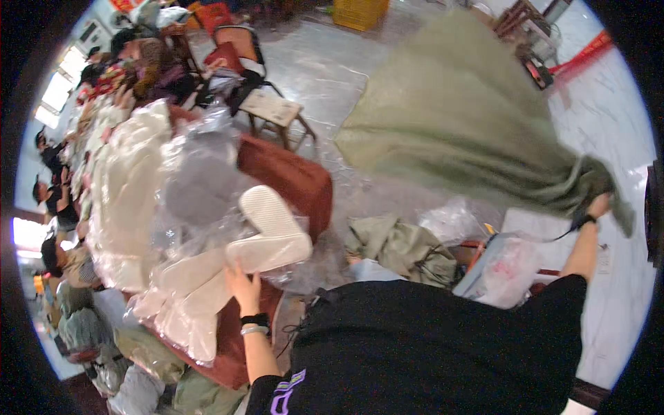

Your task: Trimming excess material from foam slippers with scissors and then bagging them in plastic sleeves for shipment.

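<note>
Resting the left hand (243,285) against the lower edge of a white sole-shaped piece (271,250), fingers a little spread; cannot tell whether pinching it or merely touching, with the thumb hard to make out against the pale material. Overlapping from above, a ribbed white piece (266,209). Lying with both, near the edge of the bench (304,187) closest to the body: flat white pieces (196,321), partly veiled by glare and clear plastic (211,232). Mostly covered by this load, the bench, showing its red-brown covering only at the right-hand corner and along the near edge.

Reaching well out to the other side, clutching in the right hand (599,205) a bunched corner of a large green cloth (449,104); fingers closed round the fabric but too blurred to count. Smeared by motion across much of its spread; cannot tell where touching the floor (315,55).

Below the cloth, half hidden by the black shirt (429,346), a crumpled olive cloth (401,245) and a clear bag (503,273) with reddish contents or print. Cut off at the top, a yellow crate (358,12). Too small and blurred at the far left to make out, several people.
</note>
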The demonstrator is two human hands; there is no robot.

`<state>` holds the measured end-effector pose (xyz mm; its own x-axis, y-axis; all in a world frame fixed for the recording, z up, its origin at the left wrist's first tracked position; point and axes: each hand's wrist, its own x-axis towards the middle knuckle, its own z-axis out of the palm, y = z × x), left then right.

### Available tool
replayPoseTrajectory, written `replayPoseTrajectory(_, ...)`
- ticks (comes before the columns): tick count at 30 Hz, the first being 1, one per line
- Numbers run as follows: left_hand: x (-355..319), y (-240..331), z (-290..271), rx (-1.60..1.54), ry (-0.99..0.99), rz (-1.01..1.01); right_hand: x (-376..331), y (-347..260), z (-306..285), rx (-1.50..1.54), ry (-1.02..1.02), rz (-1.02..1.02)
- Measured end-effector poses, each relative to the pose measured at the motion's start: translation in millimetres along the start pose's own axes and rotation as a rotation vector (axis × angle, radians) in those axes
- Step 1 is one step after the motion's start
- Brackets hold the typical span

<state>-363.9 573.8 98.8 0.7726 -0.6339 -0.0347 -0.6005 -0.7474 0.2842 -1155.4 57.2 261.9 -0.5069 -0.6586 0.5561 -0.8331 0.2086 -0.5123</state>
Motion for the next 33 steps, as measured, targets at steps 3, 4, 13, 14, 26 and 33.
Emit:
replayPoseTrajectory(3, 13, 18, 44, 0.051, -0.094, -0.017, 27, 29, -33, 0.702, 0.119, 0.156)
replayPoseTrajectory(4, 11, 25, 38, 0.103, -0.111, -0.008, 19, 103, 9, 0.748, -0.017, 0.237)
replayPoseTrajectory(13, 34, 23, 58, 0.115, -0.181, -0.142, -130, 170, 105, -0.076, -0.656, 0.045)
replayPoseTrajectory(14, 37, 18, 60, 0.095, -0.167, -0.12, -161, 181, 112, -0.273, -0.903, -0.055)
replayPoseTrajectory(26, 33, 47, 66, -0.161, 0.017, -0.359, -385, -289, 322, -0.004, -1.838, -0.949)
replayPoseTrajectory(33, 50, 83, 60, -0.05, 0.209, -0.758, -440, -544, 353, 0.359, -1.93, -1.419)
